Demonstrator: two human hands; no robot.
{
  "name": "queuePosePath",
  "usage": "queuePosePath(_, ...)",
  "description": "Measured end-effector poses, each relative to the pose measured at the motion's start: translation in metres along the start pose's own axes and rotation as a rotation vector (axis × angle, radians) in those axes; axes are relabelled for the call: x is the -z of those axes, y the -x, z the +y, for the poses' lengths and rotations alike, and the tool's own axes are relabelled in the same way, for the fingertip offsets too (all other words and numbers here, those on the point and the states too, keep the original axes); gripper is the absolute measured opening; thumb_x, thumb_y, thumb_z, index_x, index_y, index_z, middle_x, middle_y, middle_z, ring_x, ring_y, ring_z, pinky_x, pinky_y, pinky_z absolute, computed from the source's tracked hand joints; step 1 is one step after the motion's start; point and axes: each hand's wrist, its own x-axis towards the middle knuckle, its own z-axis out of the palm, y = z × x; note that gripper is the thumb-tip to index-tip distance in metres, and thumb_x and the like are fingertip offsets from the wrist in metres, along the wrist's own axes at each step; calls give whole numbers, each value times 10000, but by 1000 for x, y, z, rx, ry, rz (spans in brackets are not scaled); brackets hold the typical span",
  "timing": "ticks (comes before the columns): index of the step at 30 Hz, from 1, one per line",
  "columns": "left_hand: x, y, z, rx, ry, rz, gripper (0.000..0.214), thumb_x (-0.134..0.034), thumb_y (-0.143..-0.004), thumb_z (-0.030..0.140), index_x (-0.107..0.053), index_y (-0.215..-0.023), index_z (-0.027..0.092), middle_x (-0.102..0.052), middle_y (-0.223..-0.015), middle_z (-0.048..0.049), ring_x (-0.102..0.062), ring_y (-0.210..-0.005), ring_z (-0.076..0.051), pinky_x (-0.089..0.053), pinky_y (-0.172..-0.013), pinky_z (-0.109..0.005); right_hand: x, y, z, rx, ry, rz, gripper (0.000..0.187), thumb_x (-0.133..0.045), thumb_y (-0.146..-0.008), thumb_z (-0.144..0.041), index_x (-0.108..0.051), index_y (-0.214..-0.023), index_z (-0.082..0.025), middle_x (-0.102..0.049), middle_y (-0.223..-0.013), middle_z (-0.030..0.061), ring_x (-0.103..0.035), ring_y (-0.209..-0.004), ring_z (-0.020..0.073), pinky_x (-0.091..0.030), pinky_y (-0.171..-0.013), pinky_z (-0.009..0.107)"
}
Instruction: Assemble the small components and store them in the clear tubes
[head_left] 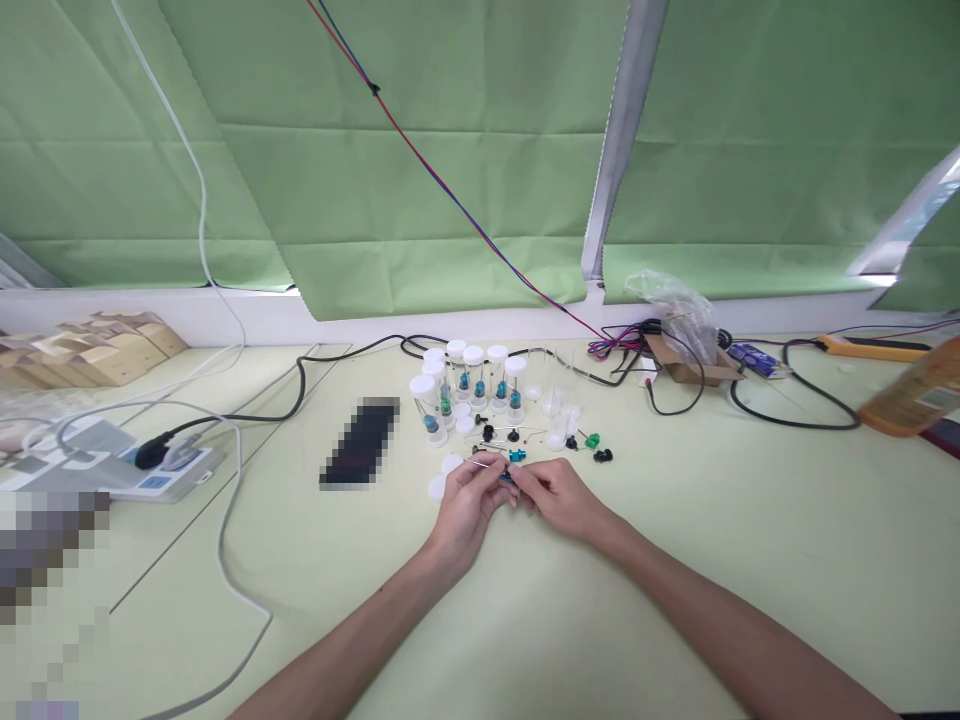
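Observation:
My left hand (466, 503) and my right hand (561, 496) meet at the middle of the pale green table (675, 560). Both pinch one small blue part (508, 478) with thin wire leads between their fingertips. Just beyond the fingers lies another blue part (517, 455), with small black parts (602, 455) and a green part (592, 440) to its right. Behind them stands a cluster of clear vials with white caps (465, 385), some holding blue or green pieces. Loose white caps (442, 475) lie left of my left hand.
A dark flat object (361, 442) lies left of the vials. A white power strip (127, 470) with a black plug and cables sits far left. Small cardboard boxes (97, 350) line the back left. A cardboard box, plastic bag and tangled wires (682, 350) sit back right, and an orange bottle (915, 395) at the right edge.

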Motion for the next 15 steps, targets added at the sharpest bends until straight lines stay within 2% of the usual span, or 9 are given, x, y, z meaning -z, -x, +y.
queuePosePath(8,-2,0,2,8,14,21,170,-762,-681,236,-639,-749,139,-633,-698,-22,-589,-581,-125,-474,-582,-265,-2,0,3,-21,13,22,636,-254,-973,-541,-605,-597,-169,-561,-506,-5,-539,-502,114,-420,-577,219)
queuePosePath(15,0,0,1,1,-1,0,134,-731,-718,228,-634,-753,143,-622,-685,-16,-586,-587,-125,-473,-589,-264,-1,-1,1,-24,11,20,622,-284,-970,-539,-600,-584,-166,-563,-513,-6,-538,-510,109,-407,-579,214)
